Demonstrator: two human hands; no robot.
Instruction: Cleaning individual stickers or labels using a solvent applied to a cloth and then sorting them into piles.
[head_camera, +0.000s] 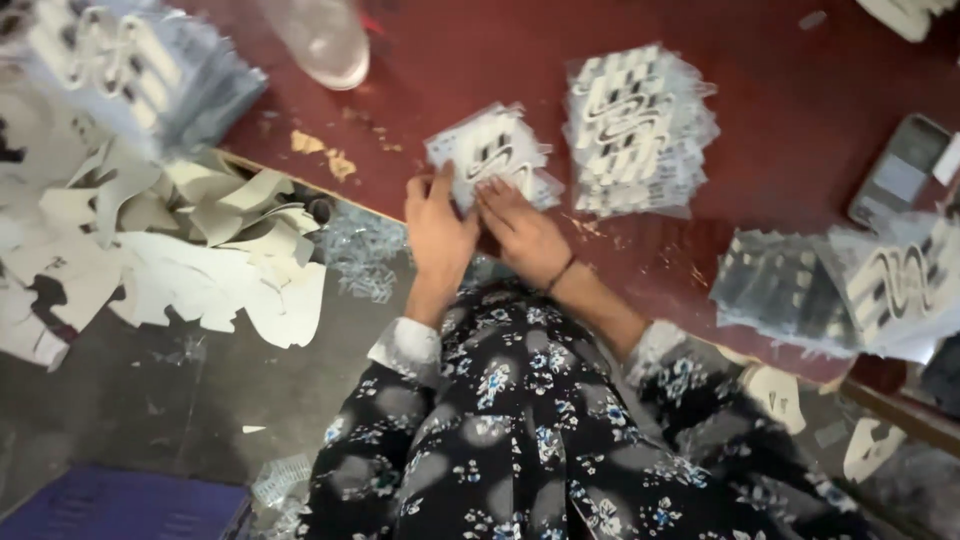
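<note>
Head view: left hand (436, 232) and right hand (522, 235), fingers pressed together, each grip pinching near edge of small stack (492, 155) on bench (780, 90). Bigger stack (637, 128) just right. Phone (900, 170) far right. Scraps (200, 250) left, off bench.

a dark red counter (760, 110) carries the work. right at the fingers (497, 197) lies a small stack of clear-wrapped patterned pieces (490, 155); just beyond them to the right sits a taller stack (637, 125). well right of the fingers are a dark phone (900, 170) and a large heap of packets (850, 290). far left sits another pile (130, 70). paper crumbs (320, 155) dot the near edge.
</note>
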